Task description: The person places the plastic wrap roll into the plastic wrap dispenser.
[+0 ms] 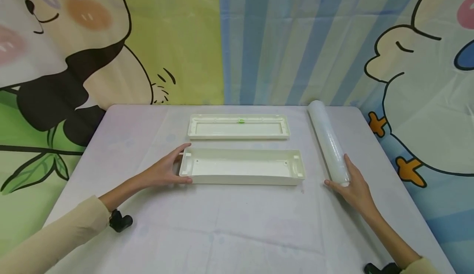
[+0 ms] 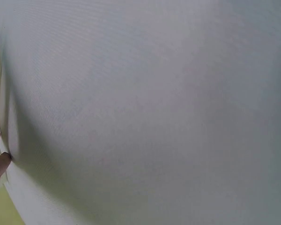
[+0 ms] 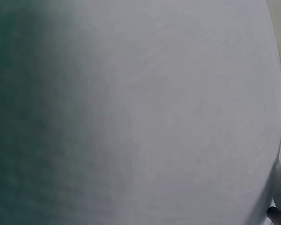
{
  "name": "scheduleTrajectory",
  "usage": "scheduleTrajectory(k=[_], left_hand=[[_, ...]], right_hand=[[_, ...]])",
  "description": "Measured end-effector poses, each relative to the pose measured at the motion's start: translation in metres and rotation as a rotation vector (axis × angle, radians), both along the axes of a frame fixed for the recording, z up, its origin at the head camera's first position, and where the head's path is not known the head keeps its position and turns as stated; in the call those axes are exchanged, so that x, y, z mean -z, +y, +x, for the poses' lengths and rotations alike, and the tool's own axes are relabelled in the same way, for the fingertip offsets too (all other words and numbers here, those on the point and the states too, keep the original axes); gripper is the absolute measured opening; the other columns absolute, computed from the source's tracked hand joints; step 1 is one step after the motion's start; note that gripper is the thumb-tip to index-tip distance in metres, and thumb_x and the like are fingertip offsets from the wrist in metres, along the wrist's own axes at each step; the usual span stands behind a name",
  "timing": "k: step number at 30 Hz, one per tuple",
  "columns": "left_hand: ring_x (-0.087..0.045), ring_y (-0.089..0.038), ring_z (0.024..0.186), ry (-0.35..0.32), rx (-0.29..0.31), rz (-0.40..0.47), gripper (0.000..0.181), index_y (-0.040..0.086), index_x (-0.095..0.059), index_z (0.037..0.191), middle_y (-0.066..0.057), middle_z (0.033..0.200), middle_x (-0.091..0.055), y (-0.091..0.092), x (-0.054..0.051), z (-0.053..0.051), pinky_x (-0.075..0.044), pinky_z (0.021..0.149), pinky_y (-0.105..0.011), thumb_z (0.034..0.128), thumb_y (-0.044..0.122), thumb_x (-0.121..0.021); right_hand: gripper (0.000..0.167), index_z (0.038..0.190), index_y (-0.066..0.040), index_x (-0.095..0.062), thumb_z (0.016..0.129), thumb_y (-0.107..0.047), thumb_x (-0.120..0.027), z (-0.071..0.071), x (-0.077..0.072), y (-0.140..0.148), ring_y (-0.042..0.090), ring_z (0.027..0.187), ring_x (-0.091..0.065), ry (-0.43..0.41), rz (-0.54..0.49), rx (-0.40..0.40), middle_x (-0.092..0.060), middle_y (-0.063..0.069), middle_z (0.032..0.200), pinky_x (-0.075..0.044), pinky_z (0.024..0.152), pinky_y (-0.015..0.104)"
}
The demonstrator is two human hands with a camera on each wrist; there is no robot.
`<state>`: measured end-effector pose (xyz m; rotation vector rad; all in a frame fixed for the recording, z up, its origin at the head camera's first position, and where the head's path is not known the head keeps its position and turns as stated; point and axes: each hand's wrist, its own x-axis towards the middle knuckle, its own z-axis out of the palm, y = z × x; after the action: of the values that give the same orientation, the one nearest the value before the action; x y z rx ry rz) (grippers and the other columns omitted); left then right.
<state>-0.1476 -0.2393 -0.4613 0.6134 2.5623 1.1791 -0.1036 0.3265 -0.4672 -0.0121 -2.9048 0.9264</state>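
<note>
2 holds, each at an end: left fingers [image 1: 180,149] grasp the white box [image 1: 244,179], right fingers [image 1: 352,170] the shiny roll [image 1: 327,144].

Head view: forward and down across the table [image 1: 240,224]. Wrist views: close over it; left shares my left fingers [image 2: 0,164] with head.

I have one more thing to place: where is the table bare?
Widest: on the table, in front of the white box, between the forearms. Also: back-left, beside the shallow tray. Crowded: tray and box, a narrow gap apart; the left hand grips the box's end, the right hand the roll.
</note>
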Motion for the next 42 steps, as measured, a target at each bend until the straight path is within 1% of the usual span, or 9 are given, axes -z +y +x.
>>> scheduleTrajectory(k=[7, 18, 23, 25, 27, 28, 30, 32, 42], left_hand=[[-0.048, -0.033, 0.133, -0.028, -0.003, 0.008, 0.115, 0.016, -0.014, 0.155, -0.015, 0.152, -0.035, -0.001, -0.002, -0.001, -0.037, 0.104, -0.058, 0.0698, 0.044, -0.085], [-0.049, -0.033, 0.132, -0.024, -0.002, 0.015, 0.114, 0.016, -0.015, 0.155, -0.014, 0.154, -0.032, 0.001, -0.001, -0.001, -0.037, 0.104, -0.056, 0.0699, 0.043, -0.086], [-0.049, -0.034, 0.13, -0.021, -0.005, 0.015, 0.113, 0.014, -0.016, 0.155, -0.016, 0.152, -0.035, 0.001, -0.001, 0.001, -0.037, 0.104, -0.058, 0.0704, 0.042, -0.086], [-0.049, -0.034, 0.131, -0.024, -0.009, 0.012, 0.113, 0.014, -0.016, 0.155, -0.016, 0.152, -0.036, 0.001, -0.001, 0.001, -0.037, 0.104, -0.057, 0.0704, 0.042, -0.085], [-0.049, -0.033, 0.131, -0.03, -0.018, 0.012, 0.113, 0.015, -0.016, 0.155, -0.015, 0.152, -0.036, 0.001, -0.001, 0.001, -0.037, 0.103, -0.056, 0.0697, 0.043, -0.086], [-0.049, -0.033, 0.131, -0.033, -0.02, 0.011, 0.114, 0.015, -0.016, 0.155, -0.014, 0.151, -0.036, 0.001, -0.001, 0.001, -0.037, 0.104, -0.056, 0.0694, 0.043, -0.086], [-0.049, -0.032, 0.131, -0.039, -0.024, 0.011, 0.114, 0.016, -0.016, 0.155, -0.013, 0.151, -0.037, 0.0, 0.0, 0.001, -0.037, 0.104, -0.055, 0.0691, 0.044, -0.086], [-0.049, -0.031, 0.131, -0.047, -0.026, 0.015, 0.114, 0.016, -0.016, 0.155, -0.012, 0.151, -0.037, 0.0, 0.0, 0.001, -0.036, 0.104, -0.055, 0.0685, 0.044, -0.086], [-0.05, -0.032, 0.129, -0.022, -0.003, 0.012, 0.112, 0.015, -0.016, 0.155, -0.014, 0.151, -0.038, 0.001, -0.001, 0.0, -0.038, 0.102, -0.056, 0.0705, 0.042, -0.086]], right_hand=[[0.113, 0.156, -0.006, -0.004, 0.077, -0.026, -0.082, 0.001, 0.001, 0.0, 0.059, 0.123, -0.04, 0.009, 0.02, 0.016, -0.031, 0.037, 0.147, -0.036, 0.091, 0.074], [0.111, 0.156, -0.005, -0.006, 0.077, -0.023, -0.082, 0.004, -0.002, 0.002, 0.058, 0.123, -0.041, 0.018, 0.017, 0.015, -0.032, 0.037, 0.146, -0.037, 0.091, 0.072], [0.103, 0.157, -0.012, -0.01, 0.081, -0.029, -0.078, 0.005, -0.011, 0.007, 0.056, 0.12, -0.045, -0.015, -0.025, 0.071, -0.034, 0.036, 0.147, -0.042, 0.087, 0.07], [0.097, 0.156, -0.016, -0.014, 0.084, -0.032, -0.076, 0.006, -0.018, 0.011, 0.053, 0.116, -0.048, -0.025, -0.057, 0.114, -0.035, 0.035, 0.148, -0.048, 0.08, 0.064], [0.091, 0.156, -0.02, -0.018, 0.085, -0.034, -0.074, 0.004, -0.026, 0.016, 0.05, 0.112, -0.049, -0.027, -0.086, 0.154, -0.036, 0.034, 0.148, -0.054, 0.072, 0.048], [0.089, 0.156, -0.021, -0.02, 0.086, -0.034, -0.073, 0.003, -0.03, 0.019, 0.049, 0.111, -0.05, -0.023, -0.098, 0.173, -0.036, 0.033, 0.148, -0.054, 0.068, 0.038], [0.085, 0.155, -0.021, -0.023, 0.086, -0.035, -0.072, 0.001, -0.036, 0.023, 0.046, 0.11, -0.05, -0.012, -0.115, 0.199, -0.038, 0.032, 0.148, -0.047, 0.062, 0.019], [0.084, 0.154, -0.021, -0.025, 0.087, -0.035, -0.072, -0.001, -0.04, 0.027, 0.045, 0.11, -0.049, -0.012, -0.125, 0.215, -0.038, 0.031, 0.148, -0.039, 0.058, 0.01], [0.082, 0.154, -0.019, -0.026, 0.087, -0.036, -0.071, -0.001, -0.042, 0.034, 0.045, 0.111, -0.045, -0.007, -0.138, 0.23, -0.036, 0.029, 0.15, -0.037, 0.058, 0.006]])
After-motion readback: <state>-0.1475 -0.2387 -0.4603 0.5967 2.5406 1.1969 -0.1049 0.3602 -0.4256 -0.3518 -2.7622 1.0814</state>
